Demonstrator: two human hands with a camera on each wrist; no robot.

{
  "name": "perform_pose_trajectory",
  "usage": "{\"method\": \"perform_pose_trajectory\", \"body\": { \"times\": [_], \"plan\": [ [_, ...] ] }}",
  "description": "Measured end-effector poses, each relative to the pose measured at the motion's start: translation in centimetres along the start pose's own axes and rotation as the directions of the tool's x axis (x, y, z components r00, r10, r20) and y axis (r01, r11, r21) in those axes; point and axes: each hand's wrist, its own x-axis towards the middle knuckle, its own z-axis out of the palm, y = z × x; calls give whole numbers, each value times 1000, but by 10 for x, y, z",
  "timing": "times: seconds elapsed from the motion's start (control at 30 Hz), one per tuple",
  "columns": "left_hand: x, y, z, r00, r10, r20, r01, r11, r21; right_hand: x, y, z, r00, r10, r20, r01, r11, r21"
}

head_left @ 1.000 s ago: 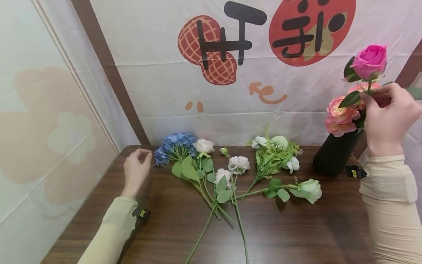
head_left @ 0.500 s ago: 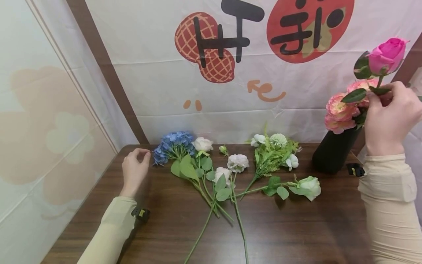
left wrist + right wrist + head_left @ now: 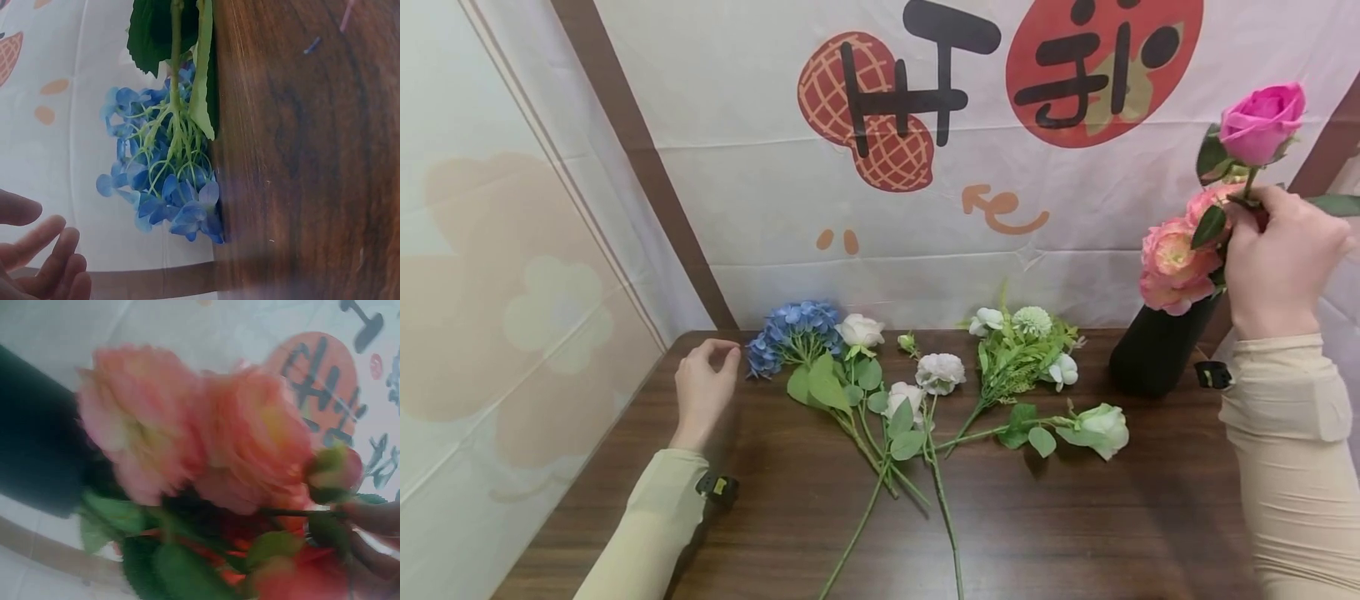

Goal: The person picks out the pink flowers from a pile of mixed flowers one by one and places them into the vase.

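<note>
My right hand (image 3: 1285, 254) pinches the stem of a bright pink rose (image 3: 1262, 123), blossom upward, above a black vase (image 3: 1161, 346). The vase leans to the right and holds pink-and-orange flowers (image 3: 1176, 262). In the right wrist view these flowers (image 3: 144, 419) fill the middle, blurred, with the fingertips (image 3: 375, 519) at the right edge. The rose's lower stem is hidden behind the hand. On the left, my left hand (image 3: 706, 387) holds nothing, its fingers loosely bent, close to a blue hydrangea (image 3: 801, 329). The left wrist view shows the hydrangea (image 3: 169, 162) apart from the fingers.
On the brown table (image 3: 1022, 533) lie white roses (image 3: 861, 331), a white ruffled flower (image 3: 940, 373), a green-and-white spray (image 3: 1026, 354) and a pale green rose (image 3: 1101, 429), their stems crossing. A printed white cloth (image 3: 745, 208) hangs behind.
The pink rose moved right and up, then slightly back left, while the right hand rose a little. The left hand and the flowers on the table stay put.
</note>
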Motion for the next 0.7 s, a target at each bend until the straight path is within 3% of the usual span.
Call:
{"method": "perform_pose_trajectory", "body": {
  "times": [0.13, 0.27, 0.43, 0.53, 0.7],
  "plan": [
    [1, 0, -1, 1000, 7, -6, -7, 1000, 3, -4, 2, 1, 999, 30, 31, -29, 999, -28],
    [3, -1, -2, 1000, 9, -9, -9, 1000, 7, -4, 4, -1, 999, 37, 0, -37, 999, -10],
    [4, 0, -3, 1000, 3, -4, -3, 1000, 7, 1, 7, -4, 992, 122, -15, -122, 991, -48],
    [3, 0, -3, 1000, -1, 1, 1, 1000, 8, 3, 7, -5, 992, 125, 1, -124, 989, -77],
    [1, -2, -1, 1000, 4, 5, -4, 1000, 11, -3, 9, -1, 996, 85, -9, -85, 996, -11]
  ]
}}
